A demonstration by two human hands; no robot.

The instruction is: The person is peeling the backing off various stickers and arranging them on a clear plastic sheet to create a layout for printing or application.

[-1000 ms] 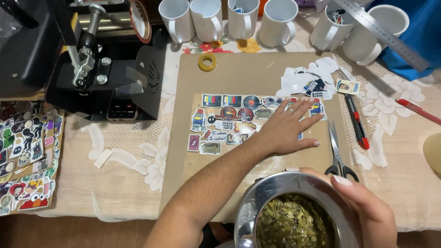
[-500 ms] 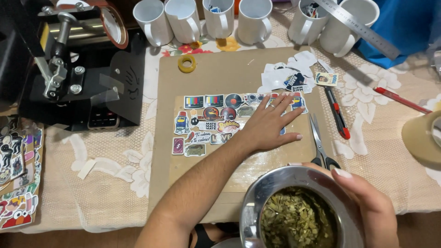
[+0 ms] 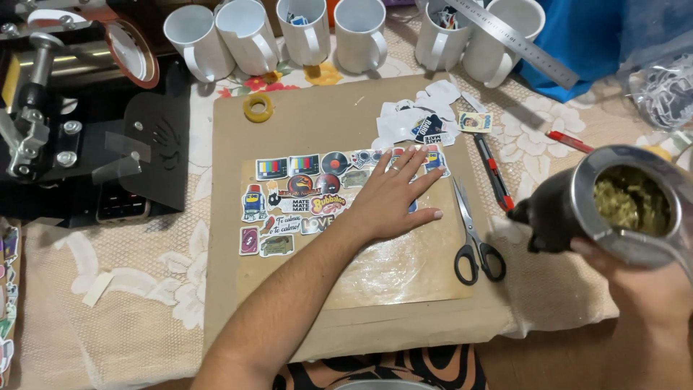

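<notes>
1. My right hand [image 3: 642, 289] is closed around a metal cup [image 3: 613, 206] packed with green herb, holding it from underneath at about four o'clock in my view. A second ago the cup sat low and centred just in front of me; now it is lifted off to the right and tipped so its open mouth faces me.

2. My left hand [image 3: 393, 195] lies open and flat, fingers spread, pressing on the sheet of stickers [image 3: 310, 198] and gripping nothing. It has not shifted between the frames, so the sheet stays pinned while the cup moves away.

3. The sticker sheet sits near the middle of a brown cardboard pad [image 3: 231, 144], with its coloured stickers at about ten o'clock from my palm and a bare clear patch at six o'clock.

4. With the cup swung aside, the lower part of the sheet and pad is no longer covered.

5. Scissors [image 3: 473, 238] lie just right of my left hand at three o'clock, blades shut. A red-and-black knife [image 3: 493, 172] lies beyond them.

6. A pile of cut white backing scraps [image 3: 419, 119] sits at one o'clock, and a yellow tape roll [image 3: 258, 107] at eleven.

7. White mugs [image 3: 303, 32] line the far edge at twelve o'clock, with a steel ruler [image 3: 516, 40] resting across the right-hand ones.

8. A black press machine [image 3: 86, 137] stands at nine o'clock, well apart.
</notes>
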